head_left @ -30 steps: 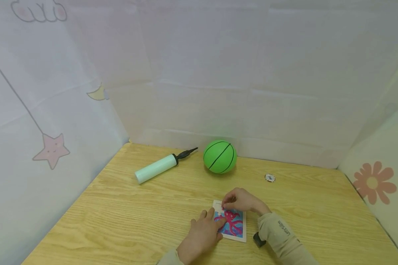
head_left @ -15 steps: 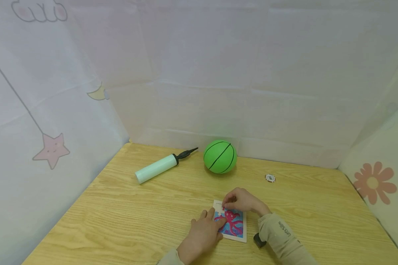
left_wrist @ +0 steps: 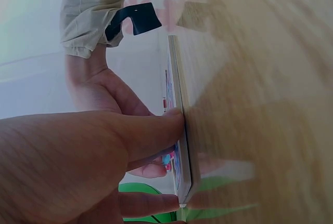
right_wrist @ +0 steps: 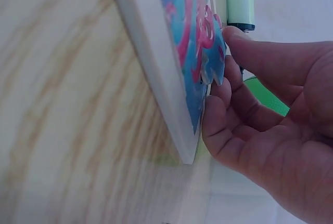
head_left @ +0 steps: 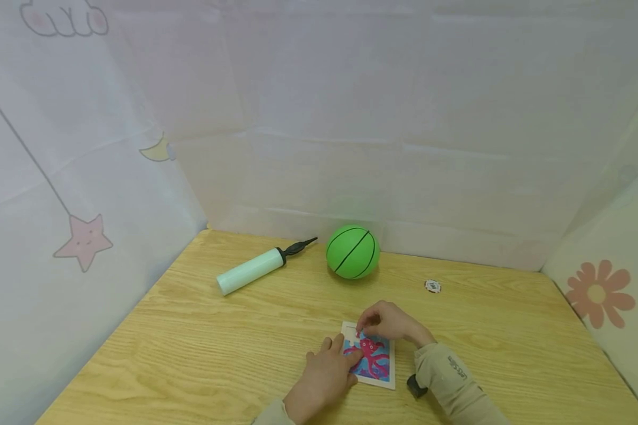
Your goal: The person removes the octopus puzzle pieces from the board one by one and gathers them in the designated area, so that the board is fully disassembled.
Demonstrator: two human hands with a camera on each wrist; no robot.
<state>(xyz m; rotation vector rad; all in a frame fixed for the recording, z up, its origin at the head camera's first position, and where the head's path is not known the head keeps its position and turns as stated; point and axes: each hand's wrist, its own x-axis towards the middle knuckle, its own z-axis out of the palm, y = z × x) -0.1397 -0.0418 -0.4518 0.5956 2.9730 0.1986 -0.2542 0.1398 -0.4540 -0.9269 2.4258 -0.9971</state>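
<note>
A small puzzle board [head_left: 376,365] with a white frame and a pink octopus on blue lies near the table's front edge. My left hand [head_left: 341,349] lies flat at its left side, the thumb pressing on the picture; in the left wrist view a finger [left_wrist: 156,128] pushes against the board's edge [left_wrist: 181,130]. My right hand [head_left: 361,330] reaches over the board's far left corner. In the right wrist view its thumb and fingers [right_wrist: 229,104] pinch a blue and pink puzzle piece [right_wrist: 210,52] just above the board [right_wrist: 156,78].
A green ball [head_left: 352,251] sits by the back wall with a pale green hand pump [head_left: 250,270] to its left. A small white disc [head_left: 432,285] lies to the right. Fabric walls enclose the wooden table [head_left: 202,348] on three sides.
</note>
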